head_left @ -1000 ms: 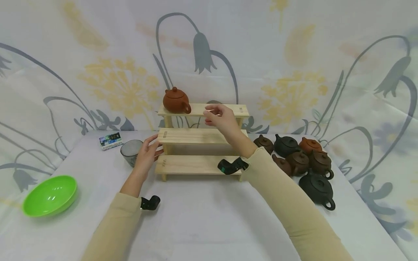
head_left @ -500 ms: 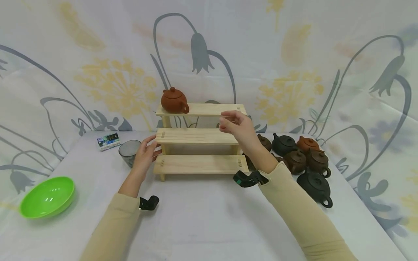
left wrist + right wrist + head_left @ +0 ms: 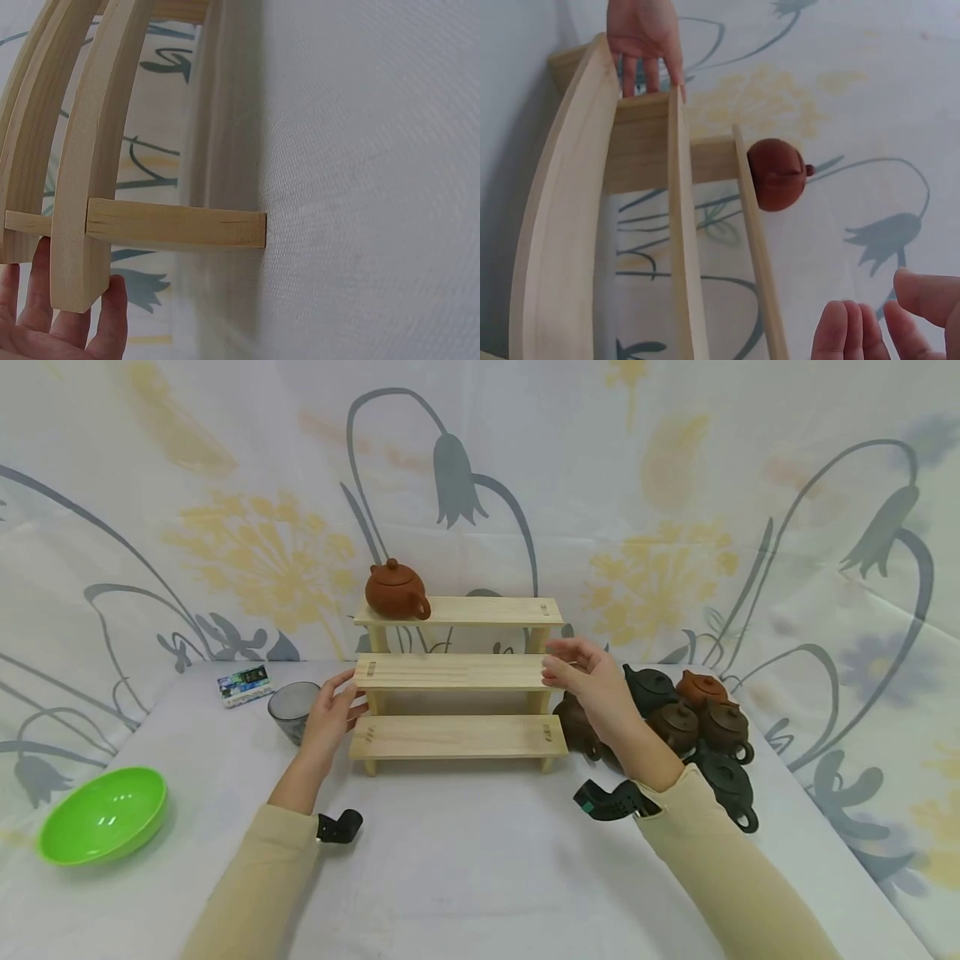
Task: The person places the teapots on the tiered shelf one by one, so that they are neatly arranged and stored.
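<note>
A three-step wooden shelf (image 3: pixel 457 737) stands on the table, with a reddish-brown teapot (image 3: pixel 396 589) at the left of its top board. My left hand (image 3: pixel 327 722) touches the shelf's left end. In the left wrist view its fingers (image 3: pixel 114 319) lie extended against the board ends. My right hand (image 3: pixel 596 689) hovers just off the shelf's right end, fingers loosely bent, nothing between them. It partly hides the teapots behind it. The right wrist view has the right hand's fingertips (image 3: pixel 847 330) low at the right, apart from the shelf and teapot.
To the right crowd several teapots, among them a black one (image 3: pixel 651 691), an orange-brown one (image 3: pixel 701 687) and a dark brown one (image 3: pixel 724 728). On the left are a grey glass cup (image 3: pixel 291 706), a small patterned box (image 3: pixel 245 686) and a green bowl (image 3: pixel 105 818).
My right hand has moved right and down, from in front of the top board to beside the shelf's right end. The left hand stays at the left end.
</note>
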Available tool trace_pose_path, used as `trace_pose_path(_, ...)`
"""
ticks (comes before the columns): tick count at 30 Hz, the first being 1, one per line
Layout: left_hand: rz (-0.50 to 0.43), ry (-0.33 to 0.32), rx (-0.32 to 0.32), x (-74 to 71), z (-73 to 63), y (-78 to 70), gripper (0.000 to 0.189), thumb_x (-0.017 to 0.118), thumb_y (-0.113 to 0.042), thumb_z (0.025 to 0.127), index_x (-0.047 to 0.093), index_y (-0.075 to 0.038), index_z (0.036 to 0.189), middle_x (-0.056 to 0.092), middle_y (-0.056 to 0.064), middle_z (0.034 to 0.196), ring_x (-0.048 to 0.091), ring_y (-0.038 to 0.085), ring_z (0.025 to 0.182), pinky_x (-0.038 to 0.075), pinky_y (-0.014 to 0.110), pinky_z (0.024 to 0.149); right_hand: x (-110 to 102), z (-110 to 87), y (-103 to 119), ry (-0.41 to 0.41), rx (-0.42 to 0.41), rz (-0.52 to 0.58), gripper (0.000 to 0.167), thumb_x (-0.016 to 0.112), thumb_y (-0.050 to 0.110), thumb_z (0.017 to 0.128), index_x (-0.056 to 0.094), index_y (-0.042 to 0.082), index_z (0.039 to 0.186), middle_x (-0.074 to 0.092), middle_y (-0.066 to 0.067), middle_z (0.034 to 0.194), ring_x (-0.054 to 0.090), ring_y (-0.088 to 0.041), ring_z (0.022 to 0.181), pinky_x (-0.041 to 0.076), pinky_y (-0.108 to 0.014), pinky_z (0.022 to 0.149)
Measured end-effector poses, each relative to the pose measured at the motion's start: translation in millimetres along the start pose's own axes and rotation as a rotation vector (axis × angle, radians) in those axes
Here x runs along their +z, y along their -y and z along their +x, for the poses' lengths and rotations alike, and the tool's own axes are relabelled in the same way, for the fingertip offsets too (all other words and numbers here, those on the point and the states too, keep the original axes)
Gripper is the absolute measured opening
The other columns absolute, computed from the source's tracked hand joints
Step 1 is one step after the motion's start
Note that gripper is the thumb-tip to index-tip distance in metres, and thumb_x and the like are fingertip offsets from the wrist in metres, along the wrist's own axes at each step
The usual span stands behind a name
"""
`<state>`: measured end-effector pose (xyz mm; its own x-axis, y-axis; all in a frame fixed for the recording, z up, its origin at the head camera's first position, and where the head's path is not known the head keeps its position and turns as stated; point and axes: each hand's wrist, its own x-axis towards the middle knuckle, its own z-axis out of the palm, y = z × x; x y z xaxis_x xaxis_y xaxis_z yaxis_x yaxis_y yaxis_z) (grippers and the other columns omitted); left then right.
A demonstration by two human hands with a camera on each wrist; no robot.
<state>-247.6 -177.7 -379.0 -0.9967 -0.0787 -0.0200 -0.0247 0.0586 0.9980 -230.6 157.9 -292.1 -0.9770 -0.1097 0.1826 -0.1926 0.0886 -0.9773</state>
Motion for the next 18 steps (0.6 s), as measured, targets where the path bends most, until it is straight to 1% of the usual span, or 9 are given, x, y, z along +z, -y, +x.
trace_pose_path(1, -0.003, 0.001, 0.0, -0.1, 0.1, 0.1, 0.05, 0.035, -0.033, 0.102, 0.025, -0.014, 0.147, 0.041, 0.021, 0.137, 0.046, 0.035, 0.121, 0.033, 0.043, 0.101, -3, -2.5, 0, -0.002, -0.001, -0.011, 0.035, 0.058, 0.013, 0.093, 0.05, -0.003, 0.123, 0.055, -0.006, 0.1, 0.059, -0.02, 0.09, 0.049, -0.027, 0.082)
trace_pose_path(3, -0.003, 0.001, 0.0, -0.2, -0.3, -0.3, 0.049, 0.035, -0.033, 0.102, 0.025, -0.014, 0.147, 0.041, 0.021, 0.137, 0.046, 0.035, 0.121, 0.033, 0.043, 0.101, -7, -7.3, -1, -0.012, 0.003, -0.034, 0.035, 0.059, 0.014, 0.093, 0.05, -0.002, 0.123, 0.055, -0.006, 0.101, 0.059, -0.022, 0.091, 0.049, -0.027, 0.082)
trace_pose_path(5, -0.005, 0.004, 0.003, -0.2, -0.6, -0.1, 0.049, 0.035, -0.032, 0.102, 0.025, -0.014, 0.147, 0.041, 0.021, 0.137, 0.046, 0.035, 0.121, 0.033, 0.043, 0.101, -12, -12.0, -2, -0.021, 0.009, -0.053, 0.035, 0.059, 0.016, 0.093, 0.051, -0.001, 0.123, 0.056, -0.008, 0.102, 0.059, -0.02, 0.09, 0.049, -0.028, 0.082)
trace_pose_path(8, -0.002, 0.006, 0.009, -0.1, -1.5, -0.2, 0.05, 0.034, -0.033, 0.102, 0.024, -0.014, 0.147, 0.04, 0.021, 0.137, 0.045, 0.035, 0.121, 0.033, 0.044, 0.101, -19, -18.8, -5, -0.032, 0.013, -0.054, 0.034, 0.059, 0.016, 0.093, 0.051, -0.001, 0.122, 0.056, -0.01, 0.103, 0.06, -0.018, 0.089, 0.049, -0.029, 0.082)
trace_pose_path(12, -0.001, 0.007, 0.011, -0.1, -2.6, -0.8, 0.05, 0.034, -0.033, 0.102, 0.024, -0.013, 0.147, 0.04, 0.022, 0.137, 0.045, 0.036, 0.121, 0.032, 0.044, 0.102, -29, -28.2, -11, -0.044, 0.016, -0.047, 0.032, 0.06, 0.017, 0.093, 0.052, 0.0, 0.119, 0.058, -0.006, 0.101, 0.061, -0.014, 0.087, 0.049, -0.027, 0.081)
trace_pose_path(18, -0.002, 0.01, 0.014, 0.2, -2.7, -1.3, 0.051, 0.034, -0.034, 0.102, 0.023, -0.013, 0.147, 0.04, 0.022, 0.137, 0.044, 0.036, 0.122, 0.032, 0.044, 0.102, -45, -42.9, -20, -0.075, 0.023, -0.069, 0.036, 0.06, 0.018, 0.092, 0.05, -0.004, 0.12, 0.058, -0.002, 0.098, 0.061, -0.012, 0.086, 0.049, -0.023, 0.08)
